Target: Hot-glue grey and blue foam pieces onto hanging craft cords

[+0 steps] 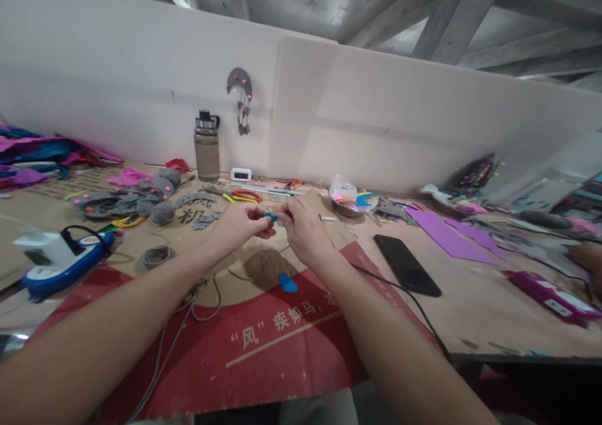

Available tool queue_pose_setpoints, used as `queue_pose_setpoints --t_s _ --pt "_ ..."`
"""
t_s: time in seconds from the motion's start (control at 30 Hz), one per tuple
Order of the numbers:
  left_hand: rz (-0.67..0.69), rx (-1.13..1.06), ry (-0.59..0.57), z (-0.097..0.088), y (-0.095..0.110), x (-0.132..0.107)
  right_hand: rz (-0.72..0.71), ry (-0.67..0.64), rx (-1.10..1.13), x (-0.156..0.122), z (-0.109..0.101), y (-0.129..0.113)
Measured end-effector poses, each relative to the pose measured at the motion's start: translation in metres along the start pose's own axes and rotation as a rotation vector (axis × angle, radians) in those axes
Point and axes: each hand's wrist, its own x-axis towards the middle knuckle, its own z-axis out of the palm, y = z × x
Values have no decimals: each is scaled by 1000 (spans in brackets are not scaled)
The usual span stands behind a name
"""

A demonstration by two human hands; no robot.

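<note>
The left hand (244, 221) pinches a small blue piece (269, 216), probably felt, between thumb and forefinger, above the cardboard sheet (263, 384). The right hand (301, 227) meets it from the other side, fingers bunched and pressed together right at the piece's edge (whether they grip the blue too, or something finer such as a thread, I cannot tell). Below the hands, more blue cutouts (288, 283) lie on the red printed part of the sheet. A coil of grey yarn (158, 259) sits beyond the left forearm, and loose grey strands (207, 319) trail toward the near edge.

Farther back on the left, grey felt shapes with pink and orange dots are heaped near a ball of grey yarn (163, 213). Red-handled pliers (247, 195) lie just behind the left hand, with a small white digital clock (241, 174) and a water bottle (207, 152) by the white panel. On that panel hangs a grey crescent ornament (241, 79) with dangling shapes. To the right, a black smartphone (407, 265) rests on the tabletop, near purple sheets (446, 240).
</note>
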Motion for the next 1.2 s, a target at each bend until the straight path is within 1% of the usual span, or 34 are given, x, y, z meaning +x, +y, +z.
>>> queue_pose_setpoints --t_s 0.17,0.27,0.47,0.6,0.73,0.93,1.2 --pt "6 32 -20 0 -1 1 -14 -4 -45 -1 0 -1" --pt "1 56 -36 -1 -3 2 -33 4 -40 -1 1 -2" --pt "-24 64 -68 1 -3 1 -93 -24 5 0 6 1" --pt "-44 106 -55 2 -3 1 -66 -9 15 0 6 5" --pt "-52 93 -46 0 -3 2 -24 21 13 0 3 7" --pt "-67 63 -31 -2 -3 3 -51 41 6 0 3 8" --pt "-85 -3 0 -1 0 3 -39 19 61 0 1 4"
